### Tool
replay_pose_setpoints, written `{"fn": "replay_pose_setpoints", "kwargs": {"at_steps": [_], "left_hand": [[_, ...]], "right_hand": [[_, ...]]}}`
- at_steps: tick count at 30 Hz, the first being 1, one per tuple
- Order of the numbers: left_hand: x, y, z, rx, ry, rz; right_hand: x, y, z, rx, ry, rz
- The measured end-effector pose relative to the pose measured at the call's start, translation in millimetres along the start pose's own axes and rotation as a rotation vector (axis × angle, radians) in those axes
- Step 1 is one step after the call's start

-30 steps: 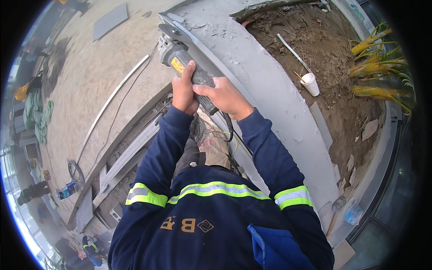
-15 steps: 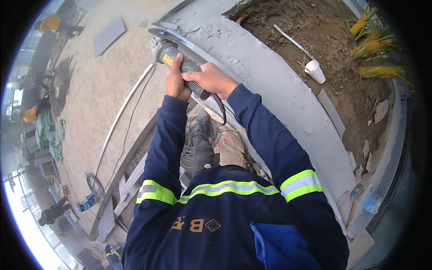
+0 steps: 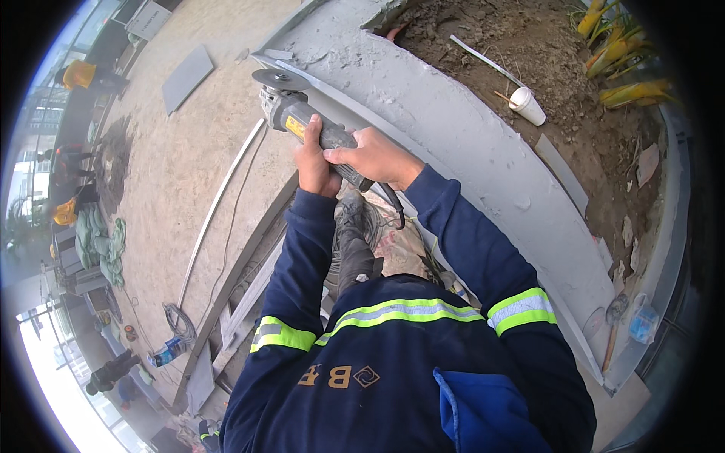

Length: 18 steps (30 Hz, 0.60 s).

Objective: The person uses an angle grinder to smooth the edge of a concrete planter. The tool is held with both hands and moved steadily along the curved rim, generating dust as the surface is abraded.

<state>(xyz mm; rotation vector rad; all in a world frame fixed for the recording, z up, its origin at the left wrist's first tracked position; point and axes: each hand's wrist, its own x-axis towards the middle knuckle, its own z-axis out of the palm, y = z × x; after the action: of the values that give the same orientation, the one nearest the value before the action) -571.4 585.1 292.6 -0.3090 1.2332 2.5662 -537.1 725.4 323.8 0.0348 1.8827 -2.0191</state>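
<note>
White cup [image 3: 529,108] on soil [image 3: 570,98], green sacks [image 3: 91,235]

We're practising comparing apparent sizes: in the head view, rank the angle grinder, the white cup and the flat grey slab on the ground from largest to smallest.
1. Angle grinder
2. Flat grey slab
3. White cup
This is apparent size only; the grinder looks nearer the camera, so real sizes are unsure.

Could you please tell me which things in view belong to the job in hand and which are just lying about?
Seemingly in the job:
grey angle grinder with round disc, held by left hand and right hand
pale grey, coated ledge near the disc

Seemingly just lying about:
flat grey rectangular slab
tapered white cup
</note>
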Motion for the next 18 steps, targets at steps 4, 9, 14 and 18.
{"fn": "replay_pose_setpoints", "kwargs": {"at_steps": [4,9,14,18], "left_hand": [[-6.7,-0.5,5.0,0.019,-0.001,0.03],[10.9,1.8,-3.0,-0.002,0.009,0.026],[30.3,12.8,-5.7,-0.043,0.015,0.006],[41.9,24.9,-7.3,-0.014,0.024,-0.014]], "right_hand": [[-6.1,-3.0,1.3,0.011,0.018,0.006],[14.0,2.7,-0.8,-0.011,0.006,0.011],[36.3,-4.0,-2.2,-0.043,-0.005,0.041],[46.3,-15.7,3.7,-0.045,0.005,0.083]]}}
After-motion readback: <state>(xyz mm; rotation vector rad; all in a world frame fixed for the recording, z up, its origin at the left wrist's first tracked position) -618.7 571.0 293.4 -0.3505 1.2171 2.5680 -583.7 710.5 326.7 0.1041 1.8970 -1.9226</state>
